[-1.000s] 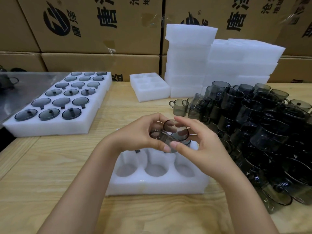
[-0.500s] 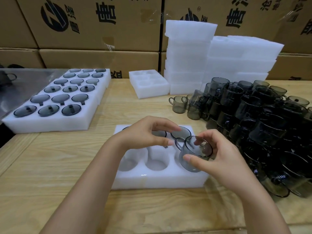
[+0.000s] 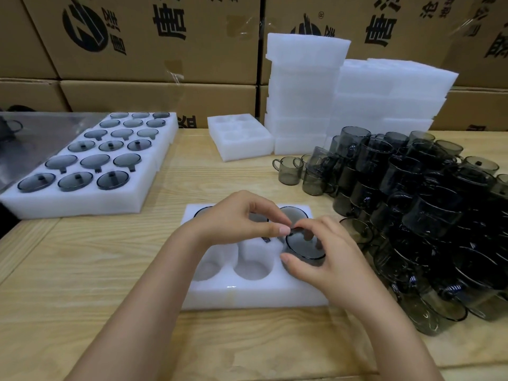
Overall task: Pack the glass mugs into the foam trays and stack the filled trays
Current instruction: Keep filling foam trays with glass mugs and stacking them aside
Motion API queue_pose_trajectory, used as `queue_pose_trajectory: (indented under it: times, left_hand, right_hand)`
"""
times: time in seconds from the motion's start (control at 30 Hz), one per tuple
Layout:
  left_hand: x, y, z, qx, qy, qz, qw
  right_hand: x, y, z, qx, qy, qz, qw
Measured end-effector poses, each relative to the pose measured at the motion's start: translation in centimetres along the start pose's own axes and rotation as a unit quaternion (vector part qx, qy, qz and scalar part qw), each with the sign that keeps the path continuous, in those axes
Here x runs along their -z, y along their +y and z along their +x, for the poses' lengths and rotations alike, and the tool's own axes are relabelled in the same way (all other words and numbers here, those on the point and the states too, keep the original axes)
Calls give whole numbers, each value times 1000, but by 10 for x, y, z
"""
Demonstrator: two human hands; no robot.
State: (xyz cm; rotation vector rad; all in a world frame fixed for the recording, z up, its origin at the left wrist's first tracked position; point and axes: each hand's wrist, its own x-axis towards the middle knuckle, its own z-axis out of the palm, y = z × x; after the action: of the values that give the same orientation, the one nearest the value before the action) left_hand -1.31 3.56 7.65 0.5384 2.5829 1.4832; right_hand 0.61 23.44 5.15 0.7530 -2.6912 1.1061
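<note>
As the smoky glass mug (image 3: 304, 244) sits low in the front-right pocket of the foam tray (image 3: 247, 295), I'd say the job now is to press it down evenly by the rim and turn the handle into its slot rather than force it against the foam. The right hand (image 3: 330, 259) curls round the mug's rim and wall, while the left hand (image 3: 236, 224) pinches thumb and forefinger at its handle side. Half a second ago the mug hung tilted above that corner, and the left hand hovered over the back row.
</note>
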Motion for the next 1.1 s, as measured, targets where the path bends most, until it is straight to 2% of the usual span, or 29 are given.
queue_pose_trajectory:
  times: [0.1, 0.2, 0.37, 0.47, 0.53, 0.67, 0.83, 0.97, 1.1]
  left_hand:
    - [-3, 5, 0, 14, 1, 64, 998]
    - [-12, 12, -3, 11, 39, 154, 987]
    - [-39, 13, -25, -71, 109, 274, 953]
    - [-56, 8, -40, -124, 130, 393, 902]
    - [-64, 5, -44, -130, 140, 449, 873]
    - [-69, -2, -47, -136, 139, 500, 844]
    - [-89, -9, -45, -152, 199, 567, 784]
    - [-105, -22, -52, -227, 240, 583, 743]
    - [-109, -25, -50, -242, 266, 599, 715]
  right_hand:
    - [-5, 3, 1, 12, -13, -88, 996]
    - [-10, 4, 0, 26, -22, -165, 986]
    - [-7, 5, -7, 53, -33, -128, 990]
    - [-8, 7, -16, 59, -34, -127, 990]
    - [-10, 7, -24, 73, -8, -129, 989]
    - [-12, 6, -34, 125, 2, -194, 973]
    - [-13, 12, -35, 133, -35, -280, 950]
    - [-18, 18, -37, 137, -4, -226, 964]
    - [-18, 19, -39, 130, -6, -234, 963]
